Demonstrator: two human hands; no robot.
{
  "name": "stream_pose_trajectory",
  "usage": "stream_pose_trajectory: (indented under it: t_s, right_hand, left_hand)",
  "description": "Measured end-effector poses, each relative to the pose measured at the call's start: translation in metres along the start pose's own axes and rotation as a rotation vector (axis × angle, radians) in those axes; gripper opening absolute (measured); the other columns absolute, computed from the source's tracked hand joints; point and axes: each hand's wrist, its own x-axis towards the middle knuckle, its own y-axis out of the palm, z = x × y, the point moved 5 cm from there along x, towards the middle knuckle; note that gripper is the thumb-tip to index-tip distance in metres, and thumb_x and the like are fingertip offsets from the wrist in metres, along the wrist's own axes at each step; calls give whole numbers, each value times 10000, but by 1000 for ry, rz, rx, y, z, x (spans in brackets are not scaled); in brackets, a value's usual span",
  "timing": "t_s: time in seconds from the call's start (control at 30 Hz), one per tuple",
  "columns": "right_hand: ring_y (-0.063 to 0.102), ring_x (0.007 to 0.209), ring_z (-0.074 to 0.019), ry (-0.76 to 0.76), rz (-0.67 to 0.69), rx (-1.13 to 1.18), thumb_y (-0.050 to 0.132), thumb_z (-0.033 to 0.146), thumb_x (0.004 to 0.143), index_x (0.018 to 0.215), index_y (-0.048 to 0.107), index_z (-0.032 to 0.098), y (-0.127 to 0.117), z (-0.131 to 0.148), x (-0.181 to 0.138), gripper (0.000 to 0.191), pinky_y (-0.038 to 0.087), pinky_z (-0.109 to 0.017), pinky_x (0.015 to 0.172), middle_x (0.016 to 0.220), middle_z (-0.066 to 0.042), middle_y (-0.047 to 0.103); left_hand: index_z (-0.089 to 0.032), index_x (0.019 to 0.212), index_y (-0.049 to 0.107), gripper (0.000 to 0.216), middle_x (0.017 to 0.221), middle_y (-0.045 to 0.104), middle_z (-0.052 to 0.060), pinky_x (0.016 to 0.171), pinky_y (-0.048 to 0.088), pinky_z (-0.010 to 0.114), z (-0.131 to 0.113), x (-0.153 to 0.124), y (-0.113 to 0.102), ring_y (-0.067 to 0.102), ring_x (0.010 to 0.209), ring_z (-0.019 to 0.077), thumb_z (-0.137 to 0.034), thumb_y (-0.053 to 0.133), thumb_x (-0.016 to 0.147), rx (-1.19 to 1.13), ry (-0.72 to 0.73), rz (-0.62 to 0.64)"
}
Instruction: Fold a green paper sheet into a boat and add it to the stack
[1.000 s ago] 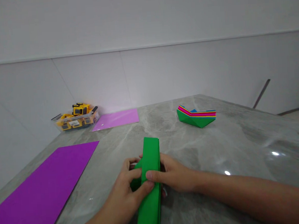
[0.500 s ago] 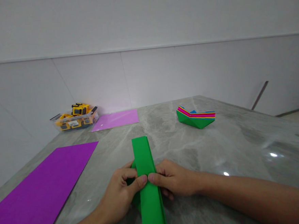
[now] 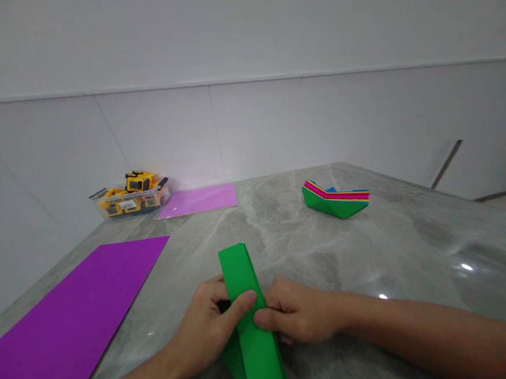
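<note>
A piece of folded green paper (image 3: 261, 353) forms a long strip running away from me, tilted slightly, with a flap showing under its left side. My left hand (image 3: 210, 319) grips it from the left, thumb pressed on the top face and fingers tucked behind. From the right, my right hand (image 3: 294, 311) pinches the same paper at its edge, thumb on top just below the left thumb. The fingers beneath the paper are mostly hidden. Farther off to the right stands a folded paper boat (image 3: 338, 205), green below with pink, yellow and blue bands along its rim.
On the grey marbled table (image 3: 281, 228), a large purple sheet (image 3: 80, 317) lies at the left. A lilac sheet (image 3: 202, 200) lies at the back, beside a clear plastic bin (image 3: 128, 205) of yellow toy trucks (image 3: 142, 181). A white wall (image 3: 266, 131) stands behind the table.
The green paper's far end has dropped and tilted left. My thumbs, earlier nearly tip to tip, have shifted: the left is farther up the strip, the right slightly nearer me. The view shifted slightly.
</note>
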Motion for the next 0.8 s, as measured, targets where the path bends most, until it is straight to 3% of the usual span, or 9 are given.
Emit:
stream_pose_trajectory:
  t_s: [0.17,0.33,0.47,0.6,0.8]
  right_hand:
    - [425,434,-59,-30,54,-4,391,355,971,586,465,165,4,2,-3,436,341,-166,454,505,36,476]
    - [428,471,-62,-97,76,39,461,358,928,604,487,159,7,6,-2,381,338,-175,464,545,34,477]
    - [422,541,-68,-130,52,114,578,373,865,667,526,149,6,10,0,303,357,-183,512,609,41,472]
    - [408,472,-54,-56,61,151,557,319,880,641,492,157,7,9,0,296,326,-166,456,553,52,464]
    - [401,478,-54,-79,68,123,539,273,883,649,472,164,7,9,0,266,317,-158,454,560,57,447]
  left_hand:
    - [-147,520,568,453,560,472,-20,478,333,194,-3,-4,4,431,528,95,-425,594,878,-26,40,-17]
    - [-150,557,636,402,600,561,-5,498,370,181,-12,-9,5,504,550,94,-351,585,901,68,131,-63]
    - [-150,517,608,412,568,544,-18,486,377,163,-14,-10,2,500,519,78,-305,592,899,111,206,-154]
    - [-150,511,611,396,547,553,-21,480,381,155,-12,-10,0,518,507,76,-289,616,883,142,232,-217]
    - [-148,497,589,399,503,514,-36,455,342,155,-9,-9,0,471,469,66,-292,633,866,137,216,-219]
